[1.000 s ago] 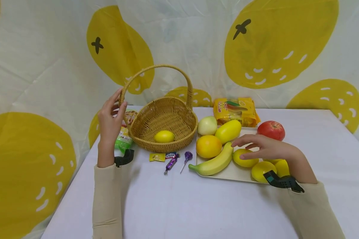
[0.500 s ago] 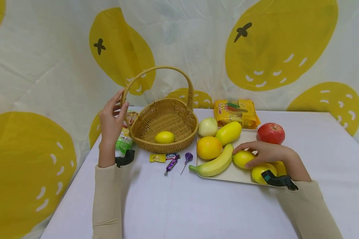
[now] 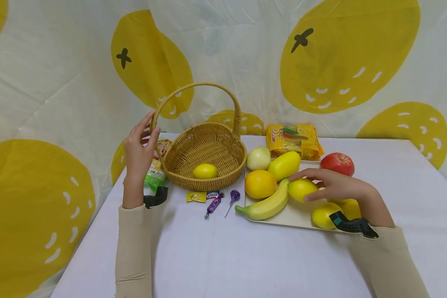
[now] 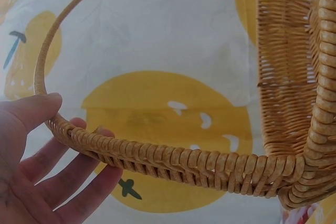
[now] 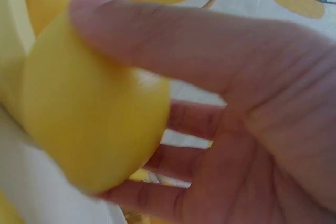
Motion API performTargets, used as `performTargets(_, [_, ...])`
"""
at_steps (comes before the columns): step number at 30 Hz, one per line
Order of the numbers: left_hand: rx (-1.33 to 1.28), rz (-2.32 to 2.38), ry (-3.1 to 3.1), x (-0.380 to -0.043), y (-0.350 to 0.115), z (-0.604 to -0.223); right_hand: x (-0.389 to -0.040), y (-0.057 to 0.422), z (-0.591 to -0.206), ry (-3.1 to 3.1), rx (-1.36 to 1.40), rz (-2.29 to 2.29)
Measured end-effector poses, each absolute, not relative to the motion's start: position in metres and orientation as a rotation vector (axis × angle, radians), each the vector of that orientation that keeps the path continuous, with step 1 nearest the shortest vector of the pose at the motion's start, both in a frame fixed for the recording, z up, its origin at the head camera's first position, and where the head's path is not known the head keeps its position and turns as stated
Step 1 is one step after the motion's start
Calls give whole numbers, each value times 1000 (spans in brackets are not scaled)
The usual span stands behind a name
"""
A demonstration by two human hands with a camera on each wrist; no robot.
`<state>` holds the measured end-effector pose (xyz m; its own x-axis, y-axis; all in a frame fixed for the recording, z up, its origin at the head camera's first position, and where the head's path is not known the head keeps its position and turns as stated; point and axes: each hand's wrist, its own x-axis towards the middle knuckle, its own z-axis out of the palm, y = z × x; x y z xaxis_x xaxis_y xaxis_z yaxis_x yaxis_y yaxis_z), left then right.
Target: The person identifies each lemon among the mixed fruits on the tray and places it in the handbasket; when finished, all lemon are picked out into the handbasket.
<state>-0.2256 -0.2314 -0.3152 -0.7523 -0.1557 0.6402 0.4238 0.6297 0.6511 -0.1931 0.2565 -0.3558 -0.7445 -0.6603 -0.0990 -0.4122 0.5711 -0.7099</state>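
Note:
My right hand (image 3: 337,185) pinches a lemon (image 3: 301,190) over the cream tray (image 3: 283,217), thumb on one side and fingers on the other; the right wrist view shows this lemon (image 5: 97,103) close up. Beside it on the tray lies a banana (image 3: 266,207), its stem end overhanging the rim. My left hand (image 3: 138,153) holds the handle (image 4: 157,156) of a wicker basket (image 3: 179,178), thumb on the near side and fingers behind. One lemon (image 3: 205,171) lies inside the basket.
Other fruit on the tray: an orange-yellow round one (image 3: 260,184), a yellow oval one (image 3: 284,164), a pale one (image 3: 258,158), and another lemon (image 3: 325,215). A pomegranate (image 3: 337,164) and a yellow snack bag (image 3: 293,141) sit behind. Wrapped candies (image 3: 196,197) and a lollipop (image 3: 234,196) lie before the basket.
My right hand came down onto the lemon, its thumb and fingers closed on it, and the lemon has moved slightly up and left. The left hand stays on the basket handle.

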Motion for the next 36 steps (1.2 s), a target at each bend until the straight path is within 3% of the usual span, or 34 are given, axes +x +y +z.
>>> performTargets(16, [-214, -1077, -2141, -227, -229, -311, -203, 204, -345, 2385, -1117, -1357])
performTargets(31, [-228, -1085, -2151, -226, -226, -315, -216, 114, -345, 2438, -1099, -1521])
performTargets(36, [-225, -1099, -2161, -224, -228, -315, -224, 89, -349, 2394, -951, -1583])
